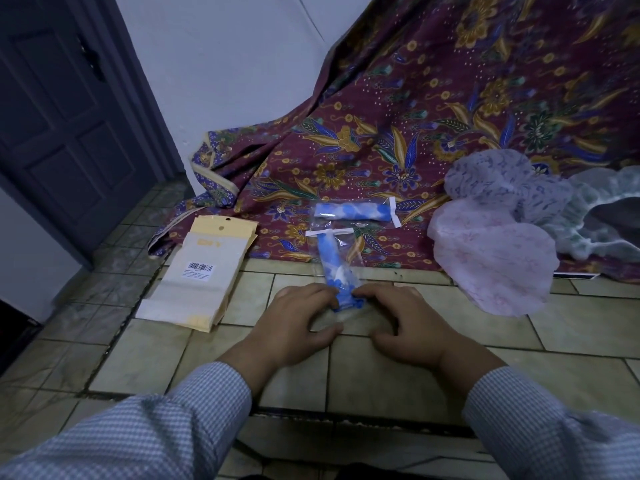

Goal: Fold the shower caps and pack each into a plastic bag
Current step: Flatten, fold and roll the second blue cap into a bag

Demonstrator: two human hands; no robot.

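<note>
You are sitting on a tiled floor [381, 368] of pale square tiles with dark grout, and everything here is placed against the big maroon batik cloth [450, 116] with gold and blue flowers that spreads over the floor and climbs the white wall [225, 64]. Left of the cloth, beyond the wall corner, stands a dark grey panelled door [62, 126].

On the cloth's right side lies a heap of loose, unfolded shower caps [502, 220], pale lilac, pink and greenish, the nearest one spilling off the cloth's front edge onto the tiles. Just off the cloth's left front corner, a stack of yellow-and-white flat packets [204, 271] with a barcode label rests on the tiles.

Near the middle of the cloth's front part lies a packed blue shower cap in a clear bag [353, 212], lying crosswise. Just in front of it, a second clear plastic bag [337, 252] straddles the cloth's front edge, with a rolled blue shower cap [341, 289] reaching into it.

Your left hand [298, 320] and right hand [405, 323] sit on the tiles just in front of the cloth, fingers curled, pinching the near end of that roll from either side.
</note>
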